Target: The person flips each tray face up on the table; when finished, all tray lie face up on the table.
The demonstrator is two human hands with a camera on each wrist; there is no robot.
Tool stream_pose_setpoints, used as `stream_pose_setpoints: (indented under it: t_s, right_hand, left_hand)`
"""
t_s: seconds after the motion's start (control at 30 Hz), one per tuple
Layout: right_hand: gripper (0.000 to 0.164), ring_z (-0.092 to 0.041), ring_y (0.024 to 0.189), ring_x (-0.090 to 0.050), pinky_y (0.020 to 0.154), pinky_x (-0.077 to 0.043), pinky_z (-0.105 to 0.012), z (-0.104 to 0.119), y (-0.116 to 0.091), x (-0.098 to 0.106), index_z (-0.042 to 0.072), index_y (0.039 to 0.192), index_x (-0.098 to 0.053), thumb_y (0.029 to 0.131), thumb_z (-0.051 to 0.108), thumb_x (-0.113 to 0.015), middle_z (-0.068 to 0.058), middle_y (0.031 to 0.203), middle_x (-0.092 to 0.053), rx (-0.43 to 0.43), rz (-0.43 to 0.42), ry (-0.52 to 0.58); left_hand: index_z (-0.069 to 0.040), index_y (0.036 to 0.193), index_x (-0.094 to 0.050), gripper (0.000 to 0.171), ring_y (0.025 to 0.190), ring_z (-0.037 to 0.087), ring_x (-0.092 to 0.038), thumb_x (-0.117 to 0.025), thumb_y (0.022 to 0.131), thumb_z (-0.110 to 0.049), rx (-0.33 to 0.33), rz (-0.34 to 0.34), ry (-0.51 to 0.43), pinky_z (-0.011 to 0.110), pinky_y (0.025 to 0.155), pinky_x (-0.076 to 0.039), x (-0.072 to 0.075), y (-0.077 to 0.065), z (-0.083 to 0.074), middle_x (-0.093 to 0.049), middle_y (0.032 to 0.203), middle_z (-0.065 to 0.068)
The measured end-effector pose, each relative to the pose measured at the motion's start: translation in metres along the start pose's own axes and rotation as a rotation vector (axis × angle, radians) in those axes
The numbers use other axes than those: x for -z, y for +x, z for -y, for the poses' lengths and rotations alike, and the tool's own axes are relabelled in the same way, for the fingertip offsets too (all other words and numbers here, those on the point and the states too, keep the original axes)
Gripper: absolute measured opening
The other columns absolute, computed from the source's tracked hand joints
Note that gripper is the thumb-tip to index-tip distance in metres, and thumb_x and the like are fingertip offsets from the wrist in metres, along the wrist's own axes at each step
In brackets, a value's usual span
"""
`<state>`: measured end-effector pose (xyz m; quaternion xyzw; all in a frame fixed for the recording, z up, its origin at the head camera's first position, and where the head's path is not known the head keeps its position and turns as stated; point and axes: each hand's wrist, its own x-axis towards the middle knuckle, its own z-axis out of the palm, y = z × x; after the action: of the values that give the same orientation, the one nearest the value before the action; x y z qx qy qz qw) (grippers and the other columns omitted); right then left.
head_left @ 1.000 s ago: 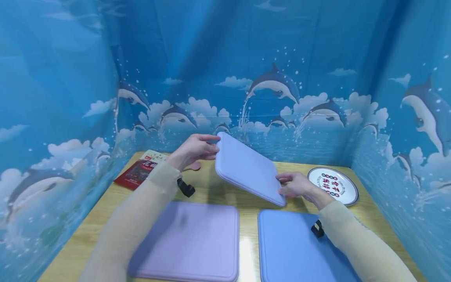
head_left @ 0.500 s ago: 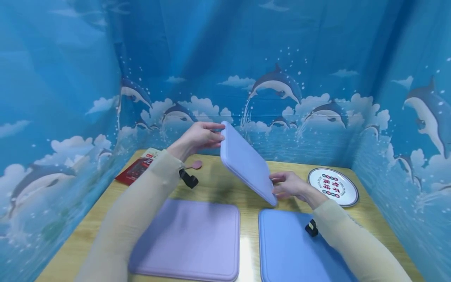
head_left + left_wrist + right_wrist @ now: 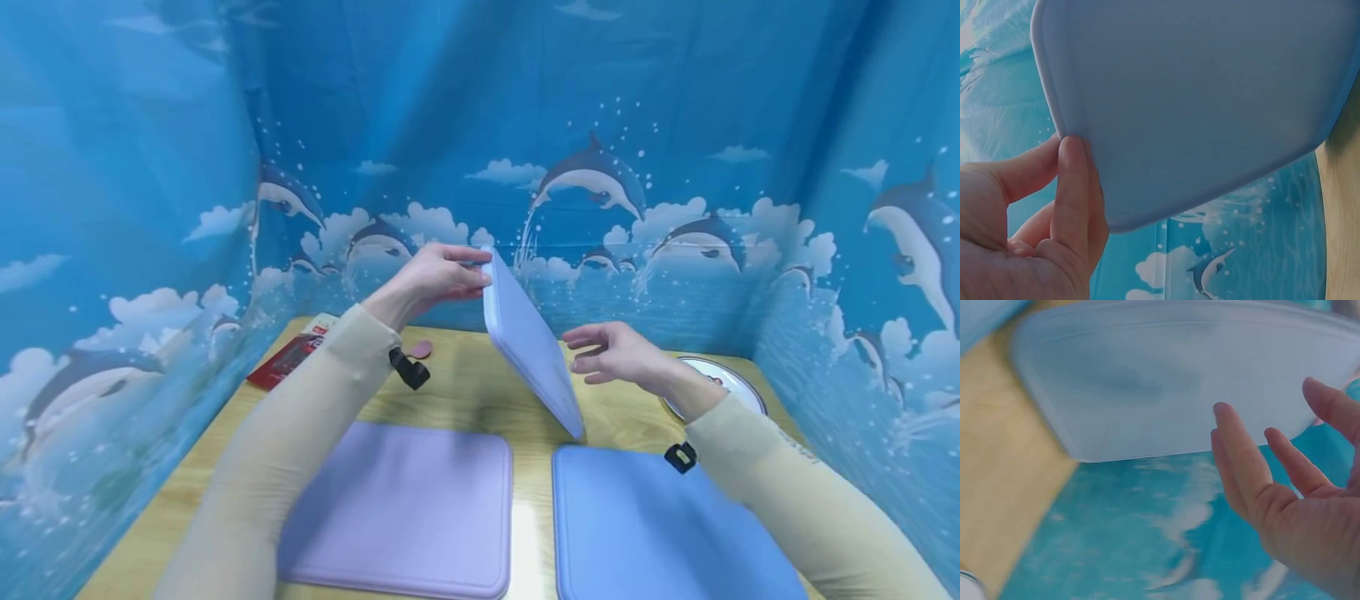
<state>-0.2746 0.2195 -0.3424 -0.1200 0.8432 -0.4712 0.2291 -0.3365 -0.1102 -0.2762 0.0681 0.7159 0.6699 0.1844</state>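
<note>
A pale lavender-blue padded mat (image 3: 528, 342) with rounded corners is held up, tilted steeply, its lower corner close over the table. My left hand (image 3: 442, 275) pinches its upper left edge; in the left wrist view the thumb and fingers (image 3: 1071, 187) grip the rim of the mat (image 3: 1197, 100). My right hand (image 3: 618, 354) is off the mat, just right of it, fingers spread and loosely bent. In the right wrist view that hand (image 3: 1291, 487) holds nothing, and the mat (image 3: 1166, 387) lies beyond its fingertips.
A pinkish-purple mat (image 3: 405, 508) lies front left on the wooden table (image 3: 450, 392), a blue mat (image 3: 652, 525) front right. A white plate (image 3: 738, 387) sits partly behind the right wrist. A red packet (image 3: 281, 362) and a pink spoon (image 3: 422, 349) are at back left. Dolphin-print curtains (image 3: 465, 108) enclose the table.
The left hand has raised the mat's upper edge and shifted it right, so it stands steeper. The right hand has let go of the mat's right side and moved up, away from it.
</note>
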Motion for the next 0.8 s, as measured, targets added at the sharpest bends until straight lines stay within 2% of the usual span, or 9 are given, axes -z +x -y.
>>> stream_pose_setpoints:
  t_s: [0.17,0.33,0.47,0.67,0.73,0.8]
  right_hand:
    - [0.058,-0.043,0.144,-0.069,0.110,-0.067,-0.044,0.060,-0.023,0.007,0.005,0.164,-0.054,0.109,0.013,-0.072,-0.025,0.166,-0.059,0.109,-0.010,-0.039]
    - [0.054,-0.035,0.138,-0.075,0.106,-0.069,-0.042,0.095,-0.036,0.005,0.008,0.157,-0.062,0.106,0.012,-0.077,-0.021,0.155,-0.069,0.178,-0.032,-0.065]
    - [0.051,-0.031,0.137,-0.075,0.105,-0.069,-0.041,0.109,-0.041,0.006,0.010,0.153,-0.066,0.104,0.012,-0.080,-0.017,0.152,-0.071,0.190,-0.060,-0.094]
    - [0.052,-0.022,0.124,-0.081,0.101,-0.071,-0.041,0.118,-0.046,0.012,0.007,0.153,-0.066,0.104,0.012,-0.081,-0.022,0.152,-0.071,0.179,-0.091,-0.108]
    - [0.051,-0.021,0.120,-0.083,0.099,-0.071,-0.042,0.120,-0.047,0.014,0.008,0.152,-0.067,0.104,0.013,-0.081,-0.021,0.152,-0.072,0.162,-0.113,-0.112]
    - [0.050,-0.022,0.120,-0.083,0.098,-0.071,-0.042,0.123,-0.048,0.015,0.009,0.151,-0.069,0.104,0.015,-0.082,-0.019,0.152,-0.073,0.144,-0.141,-0.123]
  left_hand:
    - [-0.014,0.157,-0.067,0.055,0.128,0.025,-0.077,-0.080,0.104,-0.009,-0.016,-0.011,0.003,0.044,0.117,-0.063,-0.010,0.002,-0.006,-0.071,0.150,0.011]
    - [-0.013,0.153,-0.069,0.051,0.122,0.027,-0.080,-0.082,0.103,-0.012,-0.055,-0.006,0.024,0.044,0.113,-0.066,-0.027,0.006,-0.013,-0.073,0.144,0.013]
    - [-0.011,0.150,-0.071,0.047,0.118,0.029,-0.081,-0.081,0.104,-0.010,-0.083,0.016,0.005,0.046,0.115,-0.065,-0.039,0.009,-0.016,-0.074,0.138,0.016]
    - [-0.011,0.146,-0.073,0.043,0.106,0.023,-0.082,-0.080,0.104,-0.010,-0.114,0.026,-0.050,0.045,0.113,-0.066,-0.056,0.013,-0.017,-0.076,0.132,0.015]
    - [-0.011,0.145,-0.074,0.042,0.106,0.023,-0.082,-0.081,0.104,-0.011,-0.124,0.021,-0.077,0.044,0.110,-0.067,-0.062,0.016,-0.017,-0.078,0.130,0.014]
    - [-0.011,0.144,-0.074,0.041,0.114,0.029,-0.083,-0.081,0.104,-0.011,-0.131,0.014,-0.099,0.042,0.108,-0.068,-0.068,0.018,-0.017,-0.079,0.127,0.014]
